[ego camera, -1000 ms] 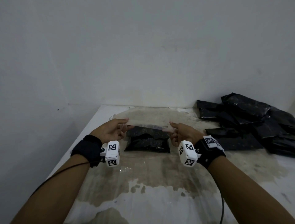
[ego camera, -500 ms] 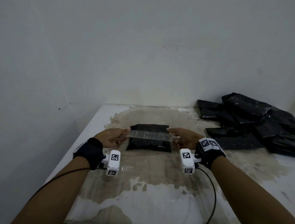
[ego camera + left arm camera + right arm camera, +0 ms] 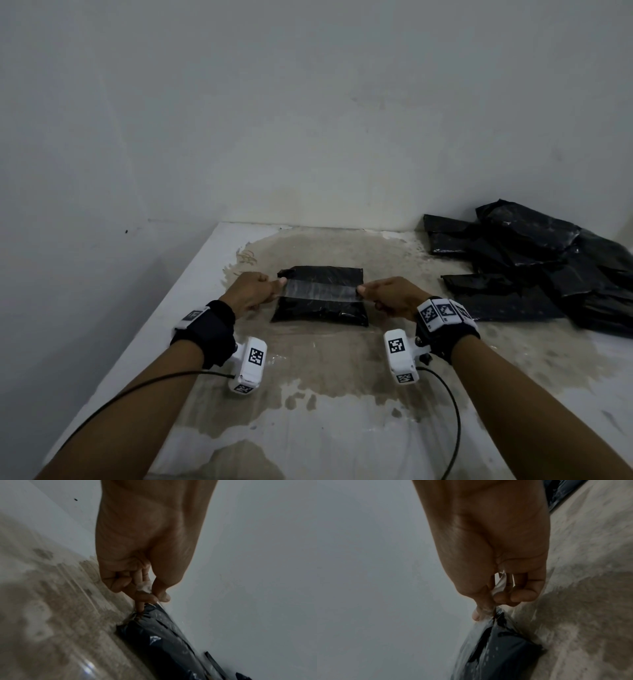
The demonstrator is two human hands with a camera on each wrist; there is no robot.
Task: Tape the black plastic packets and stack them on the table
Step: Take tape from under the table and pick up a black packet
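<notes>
A black plastic packet (image 3: 320, 308) lies flat on the stained table (image 3: 335, 377) in front of me. A strip of clear tape (image 3: 320, 290) stretches across its middle. My left hand (image 3: 255, 291) pinches the tape's left end at the packet's left edge, and my right hand (image 3: 387, 295) pinches the right end at the right edge. The left wrist view shows thumb and fingers of the left hand (image 3: 150, 595) pinching tape (image 3: 144, 587) above the packet (image 3: 164, 639). In the right wrist view the right hand (image 3: 494, 601) pinches tape (image 3: 500, 582) over the packet (image 3: 498, 654).
A loose heap of several black packets (image 3: 534, 263) lies at the back right of the table. White walls stand close behind and to the left. The table's left edge (image 3: 144, 332) runs beside my left arm.
Both hands have lowered the stretched tape from above the packet's far edge down and toward me onto its middle. The packet itself has stayed where it was.
</notes>
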